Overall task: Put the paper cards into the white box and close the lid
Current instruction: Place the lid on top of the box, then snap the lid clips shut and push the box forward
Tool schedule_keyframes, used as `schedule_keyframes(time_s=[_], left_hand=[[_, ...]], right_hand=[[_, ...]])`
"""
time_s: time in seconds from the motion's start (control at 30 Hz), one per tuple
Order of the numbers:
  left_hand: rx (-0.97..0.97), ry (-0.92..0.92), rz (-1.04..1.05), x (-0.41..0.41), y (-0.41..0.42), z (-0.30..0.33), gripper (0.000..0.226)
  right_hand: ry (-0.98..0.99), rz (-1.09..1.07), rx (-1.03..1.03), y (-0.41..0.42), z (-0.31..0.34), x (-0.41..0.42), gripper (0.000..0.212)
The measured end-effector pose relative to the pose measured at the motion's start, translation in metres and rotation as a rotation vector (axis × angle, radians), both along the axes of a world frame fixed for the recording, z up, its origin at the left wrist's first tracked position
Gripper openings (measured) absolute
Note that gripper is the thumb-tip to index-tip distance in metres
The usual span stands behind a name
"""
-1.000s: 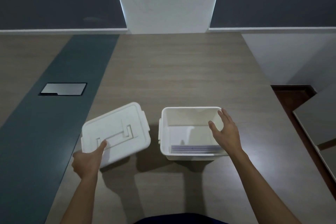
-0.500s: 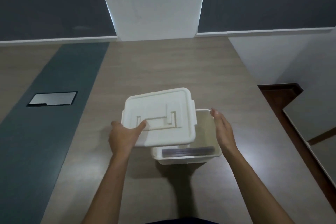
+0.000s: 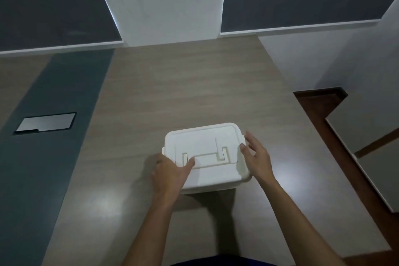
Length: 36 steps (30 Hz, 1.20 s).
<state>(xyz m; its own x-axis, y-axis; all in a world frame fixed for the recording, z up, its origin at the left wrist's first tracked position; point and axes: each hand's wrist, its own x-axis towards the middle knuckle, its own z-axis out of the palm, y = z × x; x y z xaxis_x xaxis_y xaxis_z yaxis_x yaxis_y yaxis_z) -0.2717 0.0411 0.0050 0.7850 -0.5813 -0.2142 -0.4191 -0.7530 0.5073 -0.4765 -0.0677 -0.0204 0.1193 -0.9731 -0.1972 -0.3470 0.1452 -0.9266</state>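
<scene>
The white lid (image 3: 205,149), with a flat handle recessed in its top, lies over the white box (image 3: 216,188) near the table's front middle. It covers the whole opening, so the paper cards inside are hidden. My left hand (image 3: 168,174) grips the lid's near left corner, thumb on top beside the handle. My right hand (image 3: 257,157) rests against the lid's right edge with fingers spread, holding nothing.
The wooden table (image 3: 183,93) has a dark grey strip (image 3: 54,136) along its left side with a silver cable hatch (image 3: 46,123) set in it. The table's right edge drops to a brown floor (image 3: 319,101). A white pillar stands behind.
My left hand carried the lid from the table's left side over the box and set it down on the opening. My right hand shifted from the box's rim to the lid's right edge.
</scene>
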Motion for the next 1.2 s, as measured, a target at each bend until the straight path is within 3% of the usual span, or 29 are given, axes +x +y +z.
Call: schedule_keyframes(time_s=[0.53,0.67,0.87,1.0,1.13,1.2], left_hand=[[0.071,0.061,-0.087,0.004,0.002,-0.008,0.098],[0.042,0.215,-0.062,0.017,-0.001,-0.014,0.088],[-0.183,0.596,0.197,0.042,0.005,-0.036,0.061],[-0.245,0.803,0.195,0.046,0.005,-0.033,0.045],[-0.276,0.881,0.198,0.05,0.006,-0.032,0.046],[-0.329,0.81,0.215,0.049,0.006,-0.033,0.036]], right_hand=[[-0.066,-0.002,0.139,-0.003,-0.014,0.0,0.031],[-0.056,-0.026,0.163,-0.002,-0.019,-0.001,0.034],[-0.079,-0.051,0.209,-0.003,-0.021,0.0,0.039],[-0.076,-0.072,0.19,-0.005,-0.022,-0.002,0.04],[-0.092,-0.117,0.174,-0.004,-0.025,-0.002,0.043],[-0.082,-0.152,0.163,-0.006,-0.026,-0.003,0.049]])
